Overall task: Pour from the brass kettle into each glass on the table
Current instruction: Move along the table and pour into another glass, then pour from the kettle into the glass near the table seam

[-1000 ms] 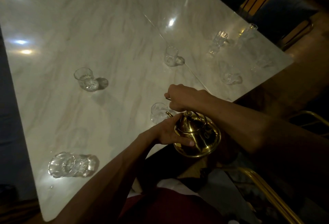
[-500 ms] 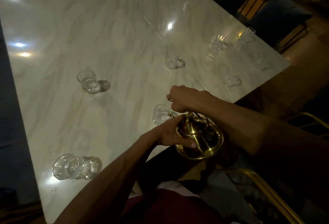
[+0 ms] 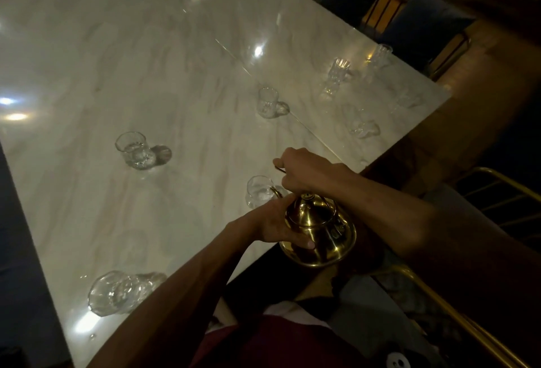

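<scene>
The brass kettle (image 3: pixel 319 233) hangs tilted over the near edge of the marble table (image 3: pixel 146 60). My right hand (image 3: pixel 304 171) grips its wire handle from above. My left hand (image 3: pixel 275 224) cups the kettle's side and underside. The thin spout reaches over the rim of the nearest glass (image 3: pixel 259 192). Several other clear glasses stand across the table: one at the left (image 3: pixel 134 151), one in the middle (image 3: pixel 268 102), a tall one (image 3: pixel 336 75), and a faint one (image 3: pixel 363 129) near the right edge. Whether liquid flows is too dim to tell.
A wide glass (image 3: pixel 117 291) lies near the front left edge. Another glass (image 3: pixel 380 55) stands at the far right corner. Brass chair frames (image 3: pixel 497 186) sit right of me, and dark blue seats (image 3: pixel 424 16) stand beyond the table.
The kettle and both hands have shifted slightly lower and right in view as the camera moved. The grip on the kettle is unchanged, with the spout staying at the nearest glass.
</scene>
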`<state>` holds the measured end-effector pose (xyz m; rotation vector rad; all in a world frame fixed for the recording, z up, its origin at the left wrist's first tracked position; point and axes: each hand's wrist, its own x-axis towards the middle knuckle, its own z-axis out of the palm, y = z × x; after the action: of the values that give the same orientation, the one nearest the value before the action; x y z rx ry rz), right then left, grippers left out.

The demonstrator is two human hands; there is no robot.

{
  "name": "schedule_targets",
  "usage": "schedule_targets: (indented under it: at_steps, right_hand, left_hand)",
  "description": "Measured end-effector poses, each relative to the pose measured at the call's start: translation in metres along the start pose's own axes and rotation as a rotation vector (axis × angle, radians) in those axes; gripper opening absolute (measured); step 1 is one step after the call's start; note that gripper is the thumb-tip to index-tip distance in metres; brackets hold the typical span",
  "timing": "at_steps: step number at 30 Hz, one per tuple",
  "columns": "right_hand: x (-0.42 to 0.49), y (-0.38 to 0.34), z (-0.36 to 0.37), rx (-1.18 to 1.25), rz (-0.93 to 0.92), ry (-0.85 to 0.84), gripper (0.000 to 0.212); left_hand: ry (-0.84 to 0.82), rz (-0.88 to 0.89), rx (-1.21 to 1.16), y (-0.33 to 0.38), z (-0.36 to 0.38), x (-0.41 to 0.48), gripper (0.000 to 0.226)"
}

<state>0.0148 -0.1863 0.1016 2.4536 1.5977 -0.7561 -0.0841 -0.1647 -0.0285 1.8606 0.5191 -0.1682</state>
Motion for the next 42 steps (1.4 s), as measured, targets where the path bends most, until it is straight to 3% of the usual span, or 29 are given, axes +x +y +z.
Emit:
schedule_targets:
  at_steps: [8, 14, 25, 42]
  right_hand:
    - [-0.019, -0.002, 0.001, 0.044, 0.014, 0.046, 0.048]
    - [-0.029, 0.008, 0.006, 0.225, 0.072, 0.203, 0.064]
    - [-0.008, 0.031, -0.038, 0.275, 0.087, 0.418, 0.06]
    - [0.168, 0.095, -0.153, 0.131, -0.225, 0.271, 0.06]
  left_hand:
    - [-0.035, 0.048, 0.047, 0.0, -0.002, -0.011, 0.103]
    - [-0.036, 0.071, 0.127, 0.002, -0.015, -0.013, 0.108]
    - [0.036, 0.102, 0.285, 0.039, -0.063, 0.028, 0.124]
    - [0.24, -0.049, 0.125, 0.079, -0.153, 0.182, 0.113]
